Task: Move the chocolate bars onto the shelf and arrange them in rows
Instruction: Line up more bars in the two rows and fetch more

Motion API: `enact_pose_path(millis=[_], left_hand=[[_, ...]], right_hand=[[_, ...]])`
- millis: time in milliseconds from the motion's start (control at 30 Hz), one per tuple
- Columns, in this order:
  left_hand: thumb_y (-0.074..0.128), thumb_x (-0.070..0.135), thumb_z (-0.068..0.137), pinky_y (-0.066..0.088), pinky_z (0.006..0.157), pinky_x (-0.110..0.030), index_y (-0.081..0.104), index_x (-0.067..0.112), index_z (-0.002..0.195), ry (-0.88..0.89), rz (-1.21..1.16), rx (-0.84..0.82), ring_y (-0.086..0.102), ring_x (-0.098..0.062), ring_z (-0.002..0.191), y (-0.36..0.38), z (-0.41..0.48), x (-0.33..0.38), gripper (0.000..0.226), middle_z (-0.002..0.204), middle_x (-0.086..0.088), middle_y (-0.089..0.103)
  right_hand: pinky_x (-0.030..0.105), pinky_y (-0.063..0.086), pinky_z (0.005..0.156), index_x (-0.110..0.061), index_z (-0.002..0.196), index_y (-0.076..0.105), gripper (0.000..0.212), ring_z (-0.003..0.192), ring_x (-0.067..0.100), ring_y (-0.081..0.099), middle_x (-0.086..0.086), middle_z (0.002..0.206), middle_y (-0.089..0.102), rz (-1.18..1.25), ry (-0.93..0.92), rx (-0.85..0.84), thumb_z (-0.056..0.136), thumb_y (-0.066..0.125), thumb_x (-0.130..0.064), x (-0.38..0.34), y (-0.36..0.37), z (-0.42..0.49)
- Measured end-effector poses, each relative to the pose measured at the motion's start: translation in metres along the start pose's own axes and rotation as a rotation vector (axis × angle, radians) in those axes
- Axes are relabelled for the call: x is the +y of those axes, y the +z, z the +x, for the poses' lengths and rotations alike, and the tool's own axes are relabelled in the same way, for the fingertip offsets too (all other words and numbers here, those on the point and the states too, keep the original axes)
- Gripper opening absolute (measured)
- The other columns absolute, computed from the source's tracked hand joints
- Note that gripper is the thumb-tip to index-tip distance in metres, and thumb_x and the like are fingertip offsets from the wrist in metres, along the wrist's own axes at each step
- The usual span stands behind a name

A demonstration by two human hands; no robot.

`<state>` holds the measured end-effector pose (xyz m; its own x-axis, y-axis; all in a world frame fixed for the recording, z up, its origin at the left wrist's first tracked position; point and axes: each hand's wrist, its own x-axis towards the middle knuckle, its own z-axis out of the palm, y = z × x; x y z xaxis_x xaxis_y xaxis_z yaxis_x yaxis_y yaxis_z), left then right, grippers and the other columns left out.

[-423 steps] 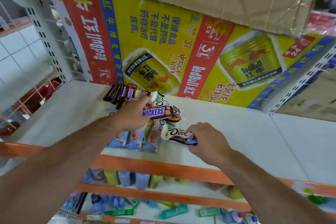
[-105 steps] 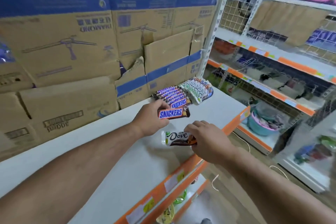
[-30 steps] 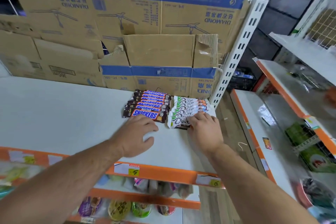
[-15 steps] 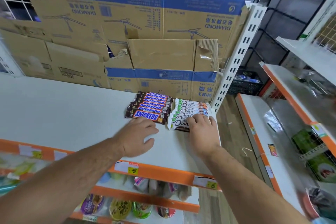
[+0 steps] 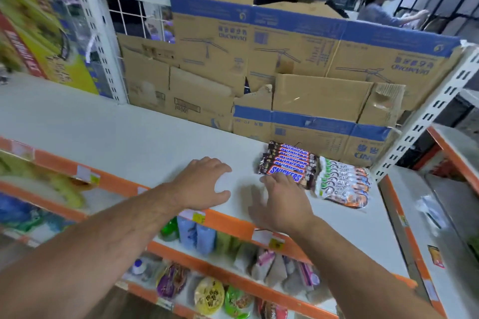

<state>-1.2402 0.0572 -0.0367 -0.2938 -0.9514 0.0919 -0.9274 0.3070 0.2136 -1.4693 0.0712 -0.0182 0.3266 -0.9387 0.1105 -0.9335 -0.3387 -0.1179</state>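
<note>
Bare left hand (image 5: 204, 184), bare right hand (image 5: 282, 204), hairy forearms (image 5: 103, 241)

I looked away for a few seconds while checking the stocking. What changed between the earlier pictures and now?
The left hand let go of its Snickers bar, now fronting the Snickers row, and slid left to rest on the shelf. The right hand released its Dove bar onto the Dove row and shifted left to the Snickers row's near edge. Both rows stayed side by side.
</note>
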Motion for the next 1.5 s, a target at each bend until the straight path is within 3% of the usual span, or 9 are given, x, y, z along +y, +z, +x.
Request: enact_pose_path(millis=[333, 500, 600, 733, 1133, 1500], left_hand=[[0.043, 0.061, 0.076, 0.026, 0.106, -0.037, 0.043, 0.032, 0.135, -0.204, 0.014, 0.121, 0.033, -0.016, 0.13, -0.085, -0.114, -0.199, 0.066, 0.136, 0.008, 0.045], [0.046, 0.061, 0.076, 0.027, 0.104, -0.037, 0.045, 0.032, 0.134, -0.289, 0.047, 0.149, 0.035, -0.017, 0.128, -0.114, -0.166, -0.279, 0.065, 0.136, 0.007, 0.046], [0.049, 0.059, 0.081, 0.03, 0.103, -0.039, 0.045, 0.032, 0.134, -0.339, 0.046, 0.191, 0.035, -0.016, 0.128, -0.124, -0.19, -0.323, 0.06, 0.135, 0.008, 0.046], [0.044, 0.061, 0.082, 0.034, 0.106, -0.042, 0.045, 0.032, 0.134, -0.434, 0.023, 0.22, 0.036, -0.017, 0.128, -0.132, -0.214, -0.382, 0.06, 0.135, 0.008, 0.046], [0.05, 0.055, 0.086, 0.026, 0.111, -0.039, 0.041, 0.032, 0.139, -0.626, 0.065, 0.158, 0.031, -0.014, 0.132, -0.184, -0.214, -0.589, 0.058, 0.139, 0.009, 0.044], [0.051, 0.052, 0.088, 0.03, 0.108, -0.039, 0.044, 0.03, 0.137, -0.629, 0.096, 0.16, 0.036, -0.018, 0.13, -0.219, -0.186, -0.757, 0.055, 0.137, 0.005, 0.049]], right_hand=[[0.038, 0.042, 0.099, -0.025, 0.133, 0.049, 0.058, 0.122, 0.023, 0.045, 0.0, 0.134, 0.048, 0.078, -0.119, -0.055, 0.081, 0.059, -0.046, -0.227, 0.021, 0.067], [0.038, 0.041, 0.101, -0.025, 0.138, 0.046, 0.075, 0.125, 0.022, 0.044, 0.0, 0.138, 0.045, 0.096, -0.213, -0.072, 0.073, 0.043, -0.063, -0.328, 0.024, 0.097], [0.038, 0.041, 0.1, -0.026, 0.139, 0.043, 0.063, 0.126, 0.022, 0.043, -0.001, 0.138, 0.044, 0.064, -0.304, -0.072, 0.083, 0.054, -0.054, -0.377, 0.031, 0.123], [0.039, 0.041, 0.1, -0.026, 0.138, 0.043, 0.059, 0.126, 0.022, 0.043, -0.001, 0.138, 0.044, 0.043, -0.392, -0.1, 0.086, 0.051, -0.054, -0.44, 0.044, 0.16], [0.037, 0.042, 0.099, -0.026, 0.136, 0.045, 0.058, 0.123, 0.021, 0.046, -0.001, 0.135, 0.046, 0.121, -0.569, -0.17, 0.084, 0.056, -0.051, -0.618, 0.093, 0.332], [0.038, 0.042, 0.098, -0.025, 0.134, 0.046, 0.054, 0.122, 0.022, 0.047, 0.0, 0.133, 0.047, 0.102, -0.612, -0.197, 0.089, 0.051, -0.053, -0.737, 0.12, 0.453]])
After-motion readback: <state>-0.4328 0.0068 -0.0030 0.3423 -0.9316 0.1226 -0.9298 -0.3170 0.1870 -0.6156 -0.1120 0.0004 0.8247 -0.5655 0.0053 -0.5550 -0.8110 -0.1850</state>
